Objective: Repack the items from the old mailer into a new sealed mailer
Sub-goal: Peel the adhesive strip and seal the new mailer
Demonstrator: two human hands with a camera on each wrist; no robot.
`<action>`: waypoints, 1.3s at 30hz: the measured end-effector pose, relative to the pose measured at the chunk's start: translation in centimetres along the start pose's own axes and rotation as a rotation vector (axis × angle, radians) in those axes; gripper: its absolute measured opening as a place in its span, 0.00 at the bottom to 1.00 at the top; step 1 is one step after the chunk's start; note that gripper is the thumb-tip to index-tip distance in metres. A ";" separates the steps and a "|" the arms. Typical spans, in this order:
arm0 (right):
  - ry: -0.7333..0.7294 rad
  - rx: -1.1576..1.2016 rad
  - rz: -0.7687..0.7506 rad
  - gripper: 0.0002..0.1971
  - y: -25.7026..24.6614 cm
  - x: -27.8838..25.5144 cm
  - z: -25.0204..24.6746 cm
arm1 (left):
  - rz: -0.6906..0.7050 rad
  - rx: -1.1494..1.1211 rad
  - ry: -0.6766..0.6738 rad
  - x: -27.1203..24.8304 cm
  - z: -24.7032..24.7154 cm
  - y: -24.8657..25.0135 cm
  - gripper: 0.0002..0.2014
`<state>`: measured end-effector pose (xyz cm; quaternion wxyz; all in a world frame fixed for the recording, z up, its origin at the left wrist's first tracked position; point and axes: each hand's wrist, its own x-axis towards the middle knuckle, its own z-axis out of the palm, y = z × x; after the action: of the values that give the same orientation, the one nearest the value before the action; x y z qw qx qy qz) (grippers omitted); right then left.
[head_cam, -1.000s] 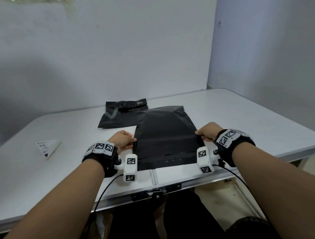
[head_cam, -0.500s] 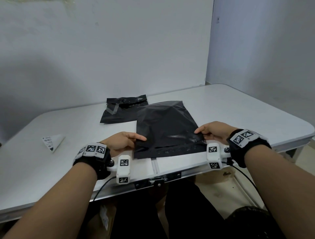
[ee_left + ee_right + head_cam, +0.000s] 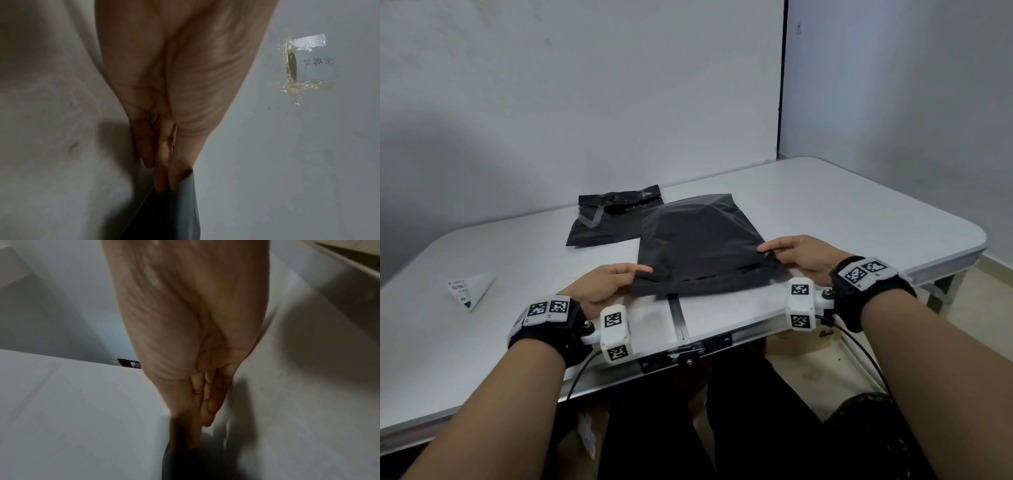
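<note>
Black mailer (image 3: 698,240) lies on the white table (image 3: 842,205), its near corners pinched between thumb and pressed-together fingers of left hand (image 3: 602,284) and right hand (image 3: 801,255).

Contents of the black mailer (image 3: 698,246): hidden by its opaque skin. Torn mailer (image 3: 607,219) behind it: right part covered. Print on the folded paper label (image 3: 469,287), left of the mailer: too small to read. Wrist views: mailer edge blurred, cut off at bottom.
</note>
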<state>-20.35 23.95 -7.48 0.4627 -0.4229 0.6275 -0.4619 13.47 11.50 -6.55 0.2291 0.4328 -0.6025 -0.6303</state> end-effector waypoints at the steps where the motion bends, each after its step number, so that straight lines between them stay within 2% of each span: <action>1: 0.009 0.003 -0.013 0.18 0.0 0.1 0.1 | 0.006 -0.005 0.010 0.0 0.0 0.0 0.12; 4: 0.044 0.073 -0.018 0.07 0.0 0.4 0.4 | 0.003 -0.069 0.049 0.2 -0.3 -0.2 0.10; 6: 0.091 0.119 0.012 0.03 -0.2 0.8 0.5 | 0.015 -0.062 0.087 0.1 -0.6 -0.1 0.07; 9: 0.200 0.031 0.063 0.06 -1.0 1.3 0.2 | 0.064 0.099 0.128 0.1 -1.0 0.3 0.13; 11: 0.209 -0.015 0.049 0.07 -1.7 1.4 0.4 | 0.099 0.182 0.129 0.3 -1.2 0.4 0.12; 13: 0.195 -0.027 -0.006 0.07 -2.3 1.5 0.8 | 0.148 0.126 0.116 0.3 -1.0 0.7 0.03; 16: 0.211 0.007 -0.110 0.08 -2.5 1.7 1.5 | 0.182 0.057 0.079 0.6 -0.4 1.1 0.14; 19: 0.241 0.060 -0.143 0.09 -2.5 2.2 1.7 | 0.169 0.025 0.097 1.0 0.0 1.0 0.14; 22: 0.282 0.035 -0.134 0.09 -2.5 2.8 1.8 | 0.132 -0.052 0.098 1.4 0.1 0.8 0.13; 28: 0.298 -0.069 -0.048 0.11 -1.7 3.8 2.1 | 0.035 0.083 0.222 2.4 0.0 0.2 0.09; 33: 0.330 -0.150 0.002 0.13 -1.6 4.3 2.3 | 0.096 0.065 0.228 2.6 0.6 0.6 0.10; 36: 0.363 -0.285 -0.007 0.13 -1.4 4.3 2.4 | 0.116 0.009 0.190 2.3 1.0 0.9 0.11; 39: 0.361 -0.389 -0.011 0.11 -1.4 4.3 2.6 | 0.113 0.029 0.218 2.7 1.1 0.9 0.14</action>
<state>-18.64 19.07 -7.29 0.2506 -0.4183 0.7745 -0.4030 10.93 9.80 -6.49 0.3221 0.4675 -0.6065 -0.5567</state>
